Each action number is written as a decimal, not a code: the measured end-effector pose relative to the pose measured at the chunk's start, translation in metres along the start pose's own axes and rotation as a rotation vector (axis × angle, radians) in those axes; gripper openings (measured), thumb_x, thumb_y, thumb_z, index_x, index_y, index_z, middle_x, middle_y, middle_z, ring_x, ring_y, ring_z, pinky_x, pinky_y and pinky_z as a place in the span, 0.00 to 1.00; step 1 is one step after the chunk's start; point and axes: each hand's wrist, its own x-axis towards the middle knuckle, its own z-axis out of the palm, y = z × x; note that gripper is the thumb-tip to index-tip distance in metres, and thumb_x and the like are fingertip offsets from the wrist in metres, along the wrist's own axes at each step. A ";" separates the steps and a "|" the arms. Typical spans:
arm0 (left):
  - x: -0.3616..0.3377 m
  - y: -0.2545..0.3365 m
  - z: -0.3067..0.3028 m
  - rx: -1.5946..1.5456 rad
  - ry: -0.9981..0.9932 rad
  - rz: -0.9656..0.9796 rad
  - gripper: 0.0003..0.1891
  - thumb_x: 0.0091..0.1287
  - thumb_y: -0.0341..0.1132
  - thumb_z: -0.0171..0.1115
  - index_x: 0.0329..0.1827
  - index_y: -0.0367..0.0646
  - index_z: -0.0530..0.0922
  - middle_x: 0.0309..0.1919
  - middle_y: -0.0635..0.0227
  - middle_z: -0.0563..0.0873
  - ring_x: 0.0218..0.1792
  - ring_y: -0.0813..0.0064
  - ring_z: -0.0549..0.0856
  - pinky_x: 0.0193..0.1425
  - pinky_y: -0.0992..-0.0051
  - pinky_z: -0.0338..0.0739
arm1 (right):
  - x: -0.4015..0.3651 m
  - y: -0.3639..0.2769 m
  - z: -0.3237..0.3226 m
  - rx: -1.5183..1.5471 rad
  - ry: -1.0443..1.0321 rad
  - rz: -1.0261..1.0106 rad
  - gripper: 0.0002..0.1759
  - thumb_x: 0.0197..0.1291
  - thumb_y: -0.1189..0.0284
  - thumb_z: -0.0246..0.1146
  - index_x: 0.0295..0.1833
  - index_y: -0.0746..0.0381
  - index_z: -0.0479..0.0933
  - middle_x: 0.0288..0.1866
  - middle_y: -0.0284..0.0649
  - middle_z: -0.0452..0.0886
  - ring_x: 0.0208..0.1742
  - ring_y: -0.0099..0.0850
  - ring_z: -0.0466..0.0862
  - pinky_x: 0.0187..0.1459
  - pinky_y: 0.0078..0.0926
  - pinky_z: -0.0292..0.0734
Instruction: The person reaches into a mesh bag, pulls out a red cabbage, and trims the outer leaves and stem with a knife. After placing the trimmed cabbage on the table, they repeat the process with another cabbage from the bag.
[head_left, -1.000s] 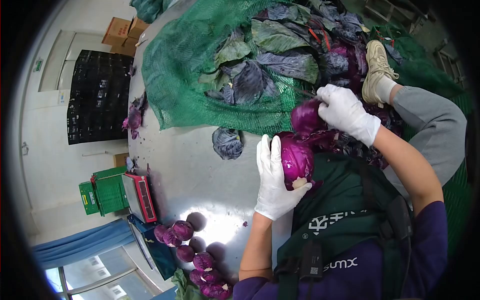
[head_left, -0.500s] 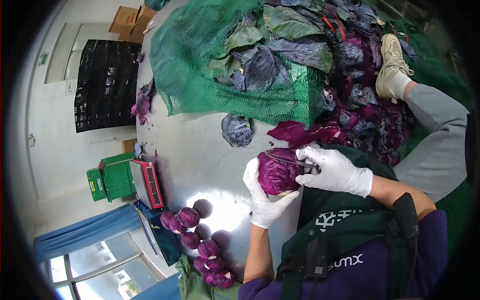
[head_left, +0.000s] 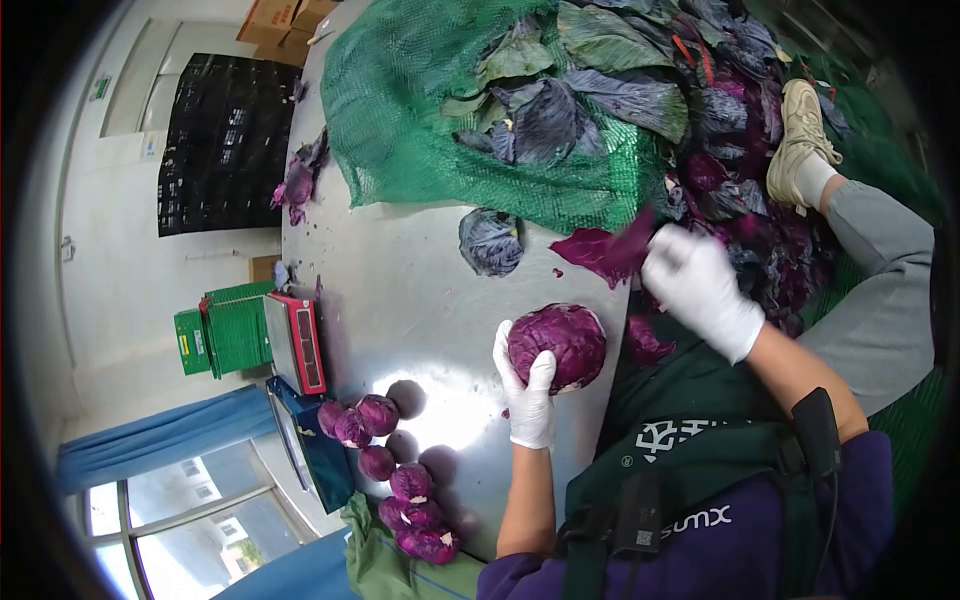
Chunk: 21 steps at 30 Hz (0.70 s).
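Observation:
My left hand (head_left: 528, 392), in a white glove, cups a round red cabbage (head_left: 557, 347) above the metal table, thumb across its near side. My gloved right hand (head_left: 700, 290) is to the right, fingers curled and blurred by motion. At its fingertips a smeared purple cabbage leaf (head_left: 635, 240) stands up, seemingly pinched. The dark, thin curved tool seen earlier in this hand cannot be made out now. A flat purple leaf (head_left: 592, 250) lies at the table edge beside it. Another loose leaf piece (head_left: 650, 341) shows against the dark green apron.
Several trimmed red cabbages (head_left: 411, 482) sit at the lower left near a red scale (head_left: 307, 345). One dark-leaved cabbage (head_left: 490, 242) rests mid-table. Green netting (head_left: 400, 150) holds outer leaves. A leaf heap (head_left: 735, 190) lies right, by a shoe (head_left: 800, 140).
My right hand has left the cabbage and moved up and right, with a leaf at its fingers. My left hand still holds the cabbage, now turned. The view has shifted slightly.

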 end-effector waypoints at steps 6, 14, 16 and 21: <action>0.009 -0.004 -0.017 -0.413 -0.258 0.145 0.59 0.48 0.42 0.84 0.83 0.47 0.56 0.74 0.53 0.70 0.75 0.51 0.71 0.79 0.49 0.69 | 0.014 0.001 -0.023 -0.094 0.054 -0.129 0.08 0.61 0.71 0.72 0.42 0.64 0.85 0.40 0.42 0.82 0.42 0.37 0.84 0.45 0.33 0.80; 0.026 0.006 -0.037 -0.336 -0.489 0.492 0.64 0.38 0.37 0.90 0.82 0.54 0.59 0.75 0.46 0.69 0.75 0.45 0.71 0.79 0.44 0.67 | -0.009 -0.049 0.025 0.710 -0.544 0.257 0.20 0.72 0.73 0.67 0.67 0.64 0.81 0.59 0.34 0.86 0.58 0.22 0.83 0.63 0.24 0.77; 0.020 0.003 -0.042 -0.445 -0.392 0.407 0.61 0.43 0.41 0.89 0.82 0.54 0.59 0.76 0.48 0.69 0.75 0.47 0.72 0.79 0.44 0.68 | -0.007 -0.062 0.029 0.674 -0.614 0.365 0.20 0.73 0.72 0.66 0.67 0.65 0.80 0.56 0.34 0.86 0.52 0.20 0.83 0.58 0.22 0.79; -0.005 0.014 -0.047 -1.065 0.010 0.035 0.46 0.64 0.56 0.72 0.83 0.54 0.60 0.77 0.54 0.68 0.77 0.49 0.70 0.78 0.35 0.66 | -0.020 -0.031 0.078 0.544 -0.795 0.425 0.24 0.77 0.71 0.58 0.76 0.56 0.73 0.58 0.34 0.83 0.42 0.17 0.82 0.34 0.13 0.73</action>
